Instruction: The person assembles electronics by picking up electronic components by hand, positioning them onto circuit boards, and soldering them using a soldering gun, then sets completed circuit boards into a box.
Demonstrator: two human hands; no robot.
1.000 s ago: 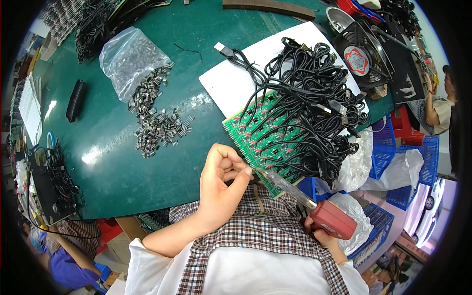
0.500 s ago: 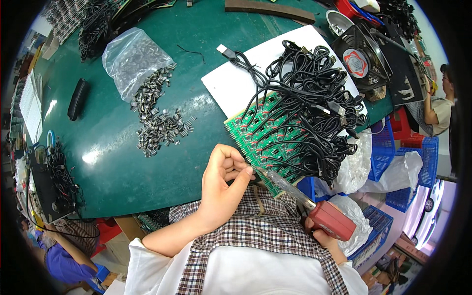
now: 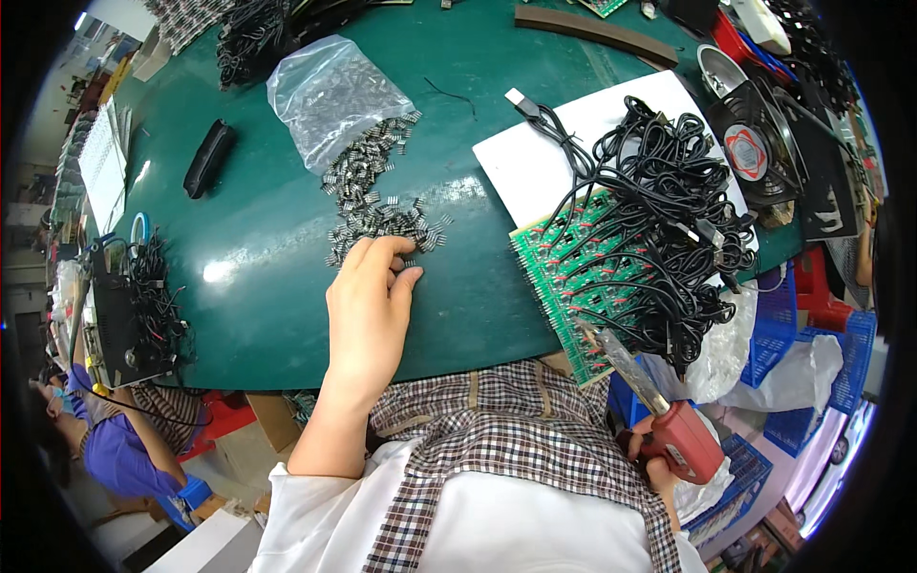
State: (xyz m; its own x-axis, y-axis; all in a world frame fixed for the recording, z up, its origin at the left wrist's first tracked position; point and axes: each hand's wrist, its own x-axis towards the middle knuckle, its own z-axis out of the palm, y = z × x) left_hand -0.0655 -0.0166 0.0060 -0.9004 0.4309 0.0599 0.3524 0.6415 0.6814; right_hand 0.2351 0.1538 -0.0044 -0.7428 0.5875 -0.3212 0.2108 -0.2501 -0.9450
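Note:
My left hand [image 3: 368, 306] reaches to the near edge of a pile of small dark parts with silver pins [image 3: 358, 181]. Its fingers are curled, with a gap between thumb and forefinger; nothing shows in it. My right hand [image 3: 659, 473], partly hidden, grips the red handle of a soldering iron [image 3: 686, 442]. The iron's tip is over the near edge of a green circuit board panel [image 3: 562, 272], and whether it touches cannot be told. Black cables [image 3: 659, 191] with red wire ends spread across the panel.
The pile spills from a clear plastic bag [image 3: 330, 91]. A white sheet [image 3: 516, 158] lies under the cables. A fan [image 3: 750, 153] and a metal bowl [image 3: 721, 72] stand at the right. A black case [image 3: 208, 158] lies left. Another person [image 3: 129, 449] sits at the lower left.
My left hand has moved from the circuit board's near edge leftward to the pile, and its thumb has parted from the fingers. The view has shifted; the soldering iron stays by the board.

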